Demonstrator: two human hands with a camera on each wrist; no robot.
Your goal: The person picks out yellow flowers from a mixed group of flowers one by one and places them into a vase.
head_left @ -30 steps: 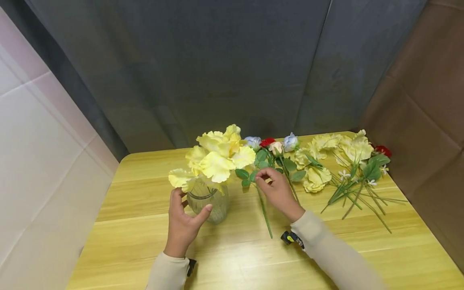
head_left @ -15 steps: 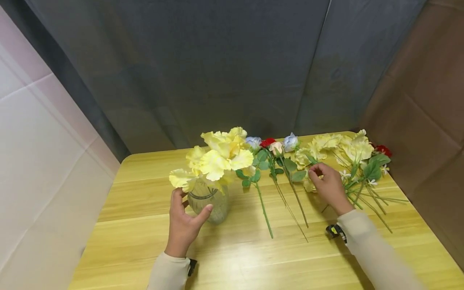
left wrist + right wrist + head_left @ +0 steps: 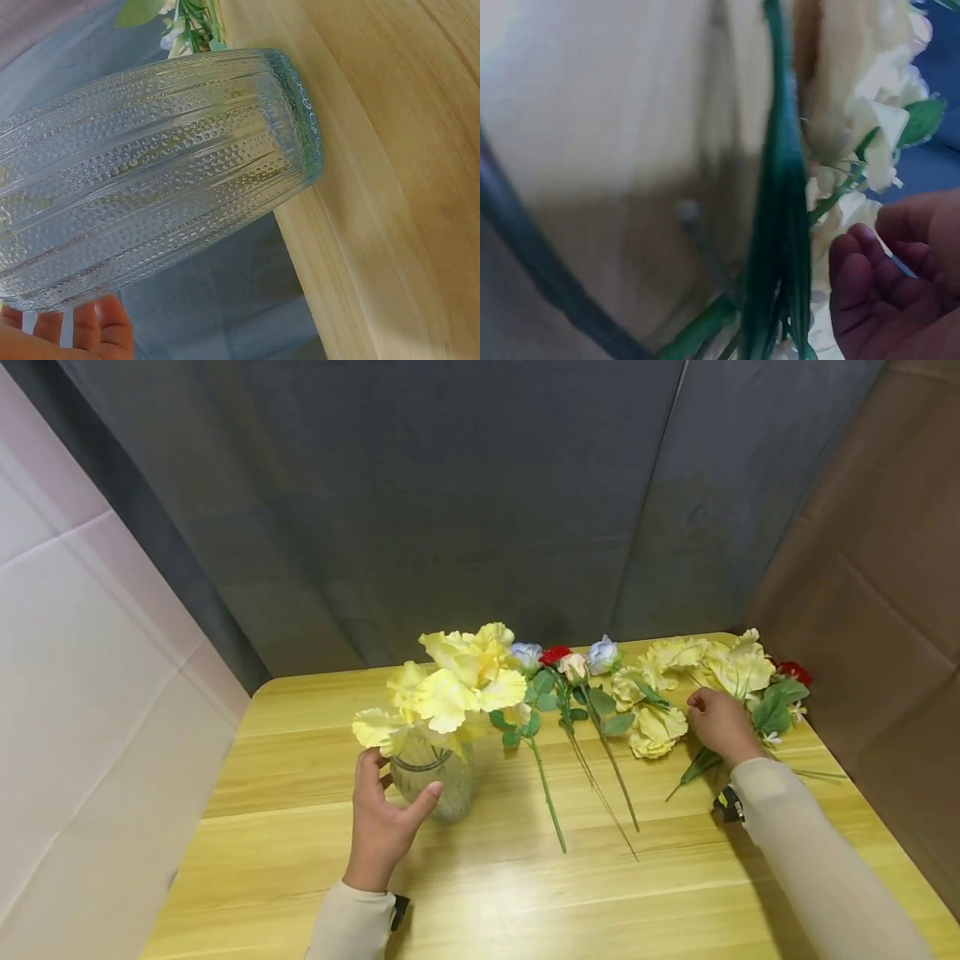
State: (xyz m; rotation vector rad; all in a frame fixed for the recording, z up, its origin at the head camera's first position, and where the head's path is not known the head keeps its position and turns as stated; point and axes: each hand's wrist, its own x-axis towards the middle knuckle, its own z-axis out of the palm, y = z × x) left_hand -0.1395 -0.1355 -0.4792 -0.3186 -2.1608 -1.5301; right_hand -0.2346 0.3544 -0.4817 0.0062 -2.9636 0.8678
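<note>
A ribbed, dimpled glass vase [image 3: 453,789] stands on the table, with large yellow flowers [image 3: 450,697] in its mouth. My left hand [image 3: 381,827] holds the vase from its left side, thumb in front and fingers behind near the rim. In the left wrist view the bent fingers [image 3: 86,324] show against the glass wall [image 3: 150,172]. My right hand [image 3: 722,727] hovers over the flower pile at the right, fingers bent and nothing visible between them. Long green leaves [image 3: 776,187] and pale petals [image 3: 881,112] lie beside it in the right wrist view.
Rose stems lie mid-table: blue roses [image 3: 602,655], a red one [image 3: 556,655] and a peach one [image 3: 573,667]. Right of them lie yellow flowers [image 3: 657,732] and a red flower [image 3: 795,672]. A dark curtain [image 3: 465,510] hangs behind the table [image 3: 495,910].
My right hand has moved right, from above the rose stems across to the yellow flowers and green stems. The left hand stays on the vase.
</note>
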